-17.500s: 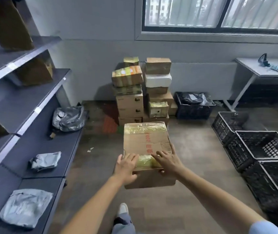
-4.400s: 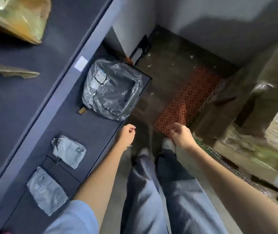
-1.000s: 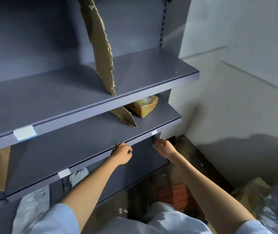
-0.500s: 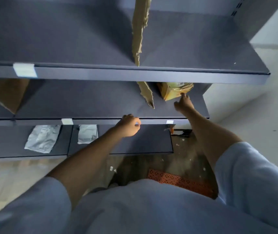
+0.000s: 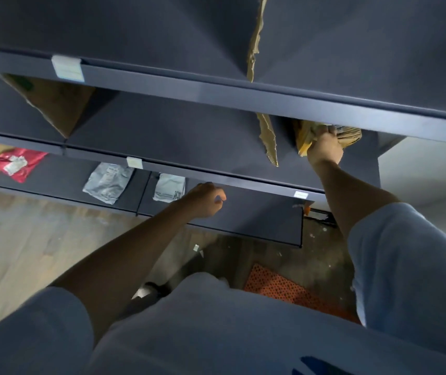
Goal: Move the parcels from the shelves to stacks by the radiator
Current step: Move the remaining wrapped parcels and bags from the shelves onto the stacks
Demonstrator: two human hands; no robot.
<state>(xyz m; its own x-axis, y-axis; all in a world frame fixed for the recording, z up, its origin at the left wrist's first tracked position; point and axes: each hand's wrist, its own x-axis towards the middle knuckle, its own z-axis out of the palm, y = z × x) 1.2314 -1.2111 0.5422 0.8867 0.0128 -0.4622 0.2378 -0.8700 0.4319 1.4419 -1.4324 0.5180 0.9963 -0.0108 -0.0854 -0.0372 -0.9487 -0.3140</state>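
Note:
A small taped cardboard parcel (image 5: 349,133) sits at the right end of the middle shelf (image 5: 189,133), half hidden under the shelf above. My right hand (image 5: 324,150) reaches in and grips the parcel's near side. My left hand (image 5: 207,200) hovers loosely curled by the front edge of that shelf and holds nothing. On the lower shelf lie two grey mailer bags (image 5: 108,182) (image 5: 169,188) and a red mailer bag (image 5: 16,162).
Torn cardboard dividers (image 5: 268,142) stand on the shelves just left of the parcel. A brown box (image 5: 54,104) sits at the left of the middle shelf. An orange mat (image 5: 284,289) lies on the floor below. The upper shelf edge (image 5: 216,90) overhangs the parcel.
My right hand has gone from touching the parcel's corner to gripping it. My left hand stays by the shelf edge. The view has tilted further toward the shelves.

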